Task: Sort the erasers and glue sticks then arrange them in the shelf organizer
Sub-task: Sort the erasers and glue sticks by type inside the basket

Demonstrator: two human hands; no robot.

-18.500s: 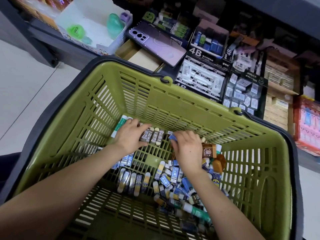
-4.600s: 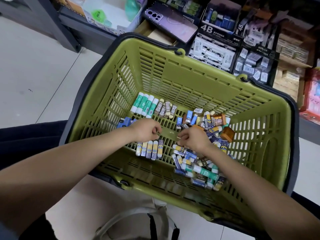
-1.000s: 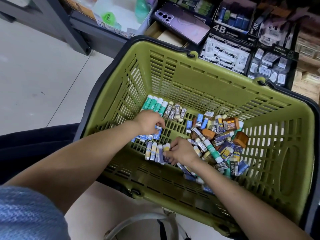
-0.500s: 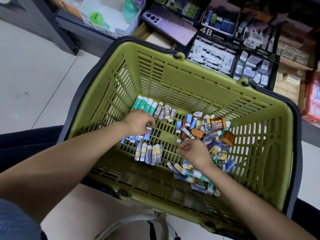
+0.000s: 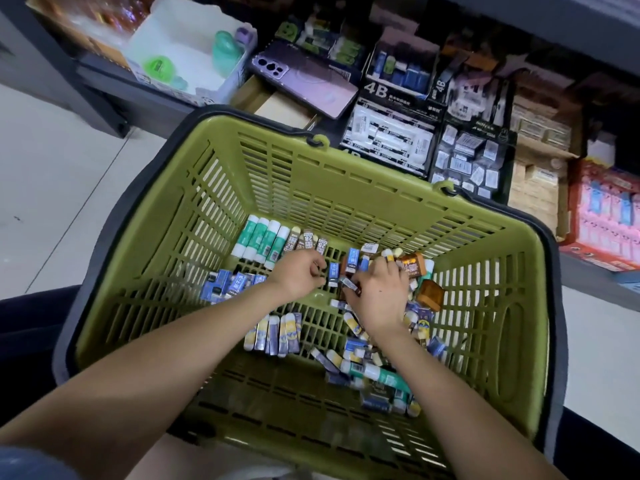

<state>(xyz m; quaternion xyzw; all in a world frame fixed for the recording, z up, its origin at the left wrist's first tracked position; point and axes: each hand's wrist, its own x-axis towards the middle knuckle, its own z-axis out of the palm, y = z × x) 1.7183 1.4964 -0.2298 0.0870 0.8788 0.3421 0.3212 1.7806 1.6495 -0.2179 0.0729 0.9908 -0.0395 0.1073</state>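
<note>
Left hand [image 5: 300, 271] shifted centre, grip unclear, right hand [image 5: 375, 294] grip pinches dark eraser [image 5: 350, 285]

Pile [image 5: 424, 318] partly under right hand [image 5: 375, 296]; top-left shelf goods [image 5: 86, 19] blurred.

Green slatted basket [image 5: 346, 188] with glue sticks [image 5: 263, 242] and erasers [image 5: 227, 285] inside

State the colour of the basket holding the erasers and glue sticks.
The basket is olive green, its rim dark; the head view shows it.
</note>
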